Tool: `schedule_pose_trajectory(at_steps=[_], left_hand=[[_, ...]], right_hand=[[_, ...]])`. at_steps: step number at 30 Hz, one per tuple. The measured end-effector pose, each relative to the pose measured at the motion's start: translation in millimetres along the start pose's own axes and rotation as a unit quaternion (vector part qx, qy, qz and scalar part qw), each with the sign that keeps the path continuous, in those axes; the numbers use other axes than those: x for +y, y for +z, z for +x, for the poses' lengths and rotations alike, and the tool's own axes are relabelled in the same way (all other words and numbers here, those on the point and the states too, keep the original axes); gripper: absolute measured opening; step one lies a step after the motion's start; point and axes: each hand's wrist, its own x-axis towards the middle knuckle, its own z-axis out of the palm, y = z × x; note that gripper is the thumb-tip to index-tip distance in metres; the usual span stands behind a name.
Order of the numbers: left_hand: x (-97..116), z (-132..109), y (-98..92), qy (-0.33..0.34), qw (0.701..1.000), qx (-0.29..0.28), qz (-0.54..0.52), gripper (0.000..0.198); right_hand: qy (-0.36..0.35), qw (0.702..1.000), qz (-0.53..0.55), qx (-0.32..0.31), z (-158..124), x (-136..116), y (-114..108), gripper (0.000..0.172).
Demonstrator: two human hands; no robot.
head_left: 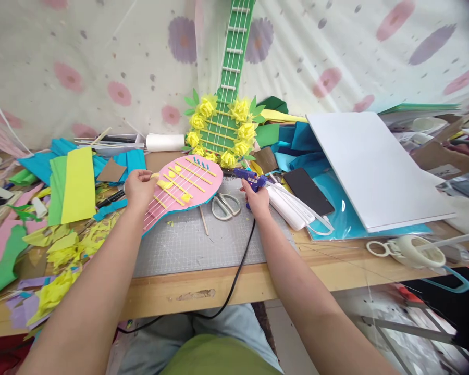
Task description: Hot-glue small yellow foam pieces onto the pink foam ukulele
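Note:
My left hand (139,188) is closed on the left edge of a pink paper guitar body (193,182), pinching a small yellow piece against it. The pink shape carries yellow strips and yellow bits and lies tilted on a grey cutting mat (203,242). My right hand (257,198) grips a blue hot glue gun (250,178), nozzle pointing left towards the pink shape; its black cord (240,263) runs down over the table edge. A green paper guitar (224,104) ringed with yellow paper flowers leans upright behind.
White-handled scissors (225,204) lie on the mat between my hands. A black phone (308,190) and a white foam board (371,166) sit to the right on blue sheets. Coloured paper sheets and yellow scraps (62,250) cover the left. A tape dispenser (410,251) stands near the front edge.

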Motion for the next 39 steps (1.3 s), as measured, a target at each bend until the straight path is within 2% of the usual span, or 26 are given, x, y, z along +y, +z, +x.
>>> schedule_pose_trajectory(at_steps=[5,12,14,18,20,22,26,32,39], left_hand=[[3.8,-7.3,-4.2,-0.001,0.998,0.001,-0.06,0.028],[3.8,-22.5,11.8,-0.018,0.981,-0.005,-0.192,0.026],[1.8,-27.3,15.1,0.011,0.98,0.009,-0.198,0.024],[-0.4,-36.8,13.4,0.104,0.984,0.046,-0.134,0.019],[1.6,-44.0,10.3,0.115,0.984,0.027,-0.136,0.021],[5.6,-54.3,7.7,0.095,0.982,-0.022,-0.161,0.025],[15.5,-75.9,4.2,0.063,0.975,-0.094,-0.192,0.032],[18.6,-80.4,-2.5,0.062,0.982,-0.081,-0.157,0.042],[10.7,-79.1,-2.2,0.071,0.981,-0.141,-0.112,0.05]], right_hand=[[-0.004,1.0,-0.001,0.003,-1.2,-5.8,-1.3,0.046],[-0.038,0.999,-0.029,0.024,-3.9,-11.1,-3.9,0.049],[-0.046,0.998,-0.04,0.026,-4.0,-10.3,-3.2,0.05],[-0.067,0.996,-0.053,0.029,-6.2,-10.9,-0.5,0.053],[-0.079,0.996,-0.037,0.019,-9.7,-14.1,1.1,0.052],[-0.085,0.996,-0.011,-0.007,-14.8,-18.7,3.1,0.05],[-0.096,0.991,0.018,-0.088,-28.5,-28.5,8.1,0.048],[-0.122,0.974,0.025,-0.187,-48.0,-39.8,15.1,0.045],[-0.143,0.97,-0.002,-0.195,-49.1,-31.6,24.2,0.042]])
